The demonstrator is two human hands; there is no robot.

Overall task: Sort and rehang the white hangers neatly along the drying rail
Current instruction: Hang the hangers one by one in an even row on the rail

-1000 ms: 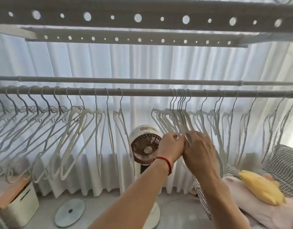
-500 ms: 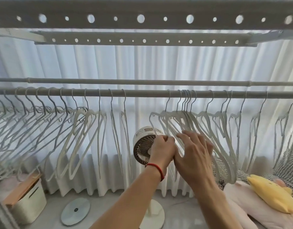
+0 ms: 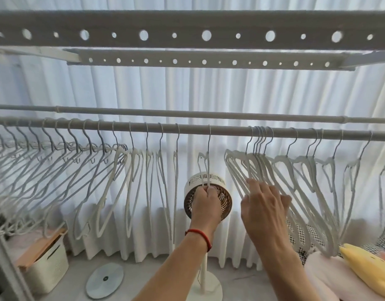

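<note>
A grey drying rail (image 3: 191, 128) runs across the view with many white hangers hooked on it. My left hand (image 3: 205, 205) grips the lower part of one white hanger (image 3: 205, 168) that hangs alone at the rail's middle. To its right a tight bunch of hangers (image 3: 258, 168) crowds together. My right hand (image 3: 266, 206) lies against that bunch with fingers spread and straight. On the left, several hangers (image 3: 57, 170) hang slanted and overlapping; a few evenly spaced ones (image 3: 148, 181) follow them.
A standing fan (image 3: 225, 185) is behind my left hand, its pole and round base on the floor. A white box with a wooden lid (image 3: 44, 257) and a round disc (image 3: 104, 281) sit lower left. Pink bedding and a yellow plush (image 3: 365, 268) lie lower right. Perforated rack bars (image 3: 187, 33) are overhead.
My left hand has pulled one hanger leftward out of the bunch, and it now hangs apart on the rail. My right hand opened and stayed at the bunch.
</note>
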